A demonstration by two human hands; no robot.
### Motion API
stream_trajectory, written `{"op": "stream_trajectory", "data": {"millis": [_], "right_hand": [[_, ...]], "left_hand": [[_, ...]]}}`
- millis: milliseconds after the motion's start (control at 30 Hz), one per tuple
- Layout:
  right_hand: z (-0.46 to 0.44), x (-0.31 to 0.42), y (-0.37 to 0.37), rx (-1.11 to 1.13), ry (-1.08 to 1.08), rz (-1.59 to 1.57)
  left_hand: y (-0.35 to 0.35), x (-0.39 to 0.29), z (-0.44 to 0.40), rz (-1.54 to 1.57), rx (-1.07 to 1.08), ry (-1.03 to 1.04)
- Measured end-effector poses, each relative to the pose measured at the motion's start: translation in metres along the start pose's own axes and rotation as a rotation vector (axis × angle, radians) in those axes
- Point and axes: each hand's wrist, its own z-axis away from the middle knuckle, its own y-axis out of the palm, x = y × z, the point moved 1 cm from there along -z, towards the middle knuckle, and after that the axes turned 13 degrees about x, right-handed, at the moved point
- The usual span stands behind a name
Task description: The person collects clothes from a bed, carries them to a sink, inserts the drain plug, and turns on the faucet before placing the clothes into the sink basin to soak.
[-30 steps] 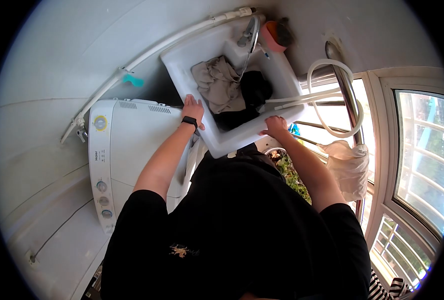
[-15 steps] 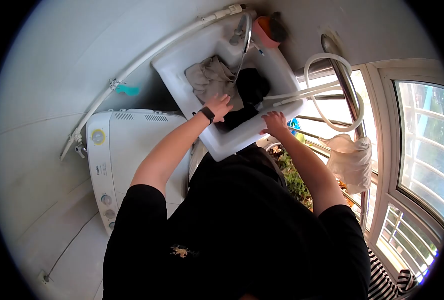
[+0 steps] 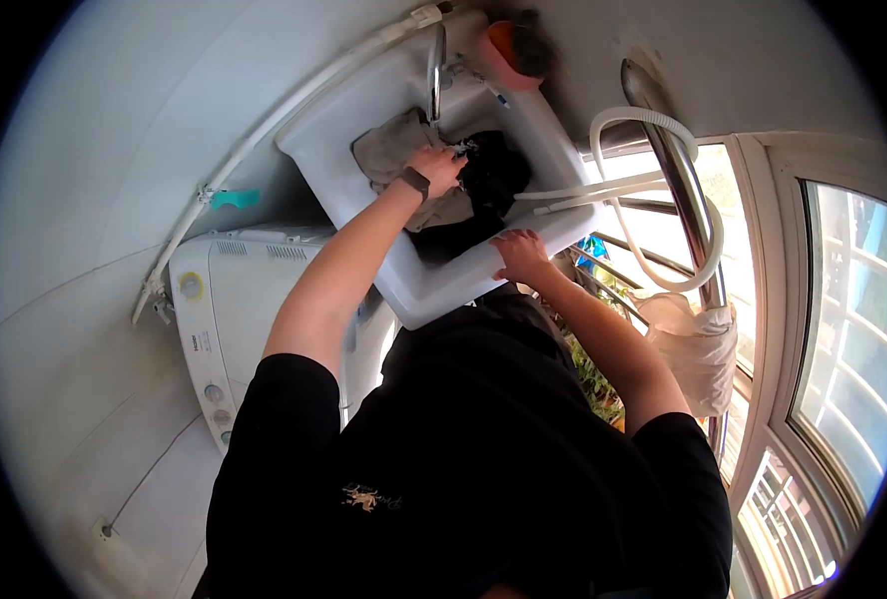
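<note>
A white sink (image 3: 323, 160) holds a grey-beige cloth (image 3: 385, 150) and a black cloth (image 3: 498, 175). My left hand (image 3: 437, 170), with a dark band on the wrist, reaches into the basin over the grey cloth, beside the black one. Its fingers look extended, though splashing water partly blurs their tips. The chrome faucet spout (image 3: 436, 75) hangs just above this hand. On the near right rim rests my right hand (image 3: 521, 255), fingers spread and holding nothing.
A white hose (image 3: 603, 190) runs from the basin over a metal rail (image 3: 678, 170). To the left stands a white washing machine (image 3: 254, 299). A pink container (image 3: 508, 62) sits at the sink's back corner. A pale cloth bag (image 3: 693, 349) hangs right.
The faucet spout has swung left over the basin. My left hand has moved farther in, closer beneath the spout. My right hand stays on the rim; the whole view has shifted slightly.
</note>
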Motion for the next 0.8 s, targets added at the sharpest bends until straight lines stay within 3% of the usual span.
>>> {"op": "stream_trajectory", "data": {"millis": [133, 167, 267, 400, 600, 800], "right_hand": [[-0.042, 0.012, -0.028, 0.093, -0.064, -0.157], [-0.051, 0.017, -0.041, 0.028, -0.143, -0.118], [-0.108, 0.035, -0.075, 0.202, -0.069, 0.112], [-0.18, 0.041, -0.105, 0.116, -0.242, 0.276], [-0.218, 0.059, -0.15, -0.008, -0.411, 0.349], [-0.219, 0.067, -0.158, -0.103, -0.381, 0.462]], "left_hand": [[0.004, -0.001, 0.029, 0.205, -0.019, -0.185], [0.008, -0.002, 0.036, 0.297, 0.019, -0.251], [0.025, -0.01, 0.066, 0.407, 0.024, -0.415], [0.053, -0.029, 0.102, 0.464, -0.025, -0.518], [0.091, -0.067, 0.138, 0.631, -0.237, -0.557], [0.095, -0.082, 0.145, 0.76, -0.18, -0.576]]}}
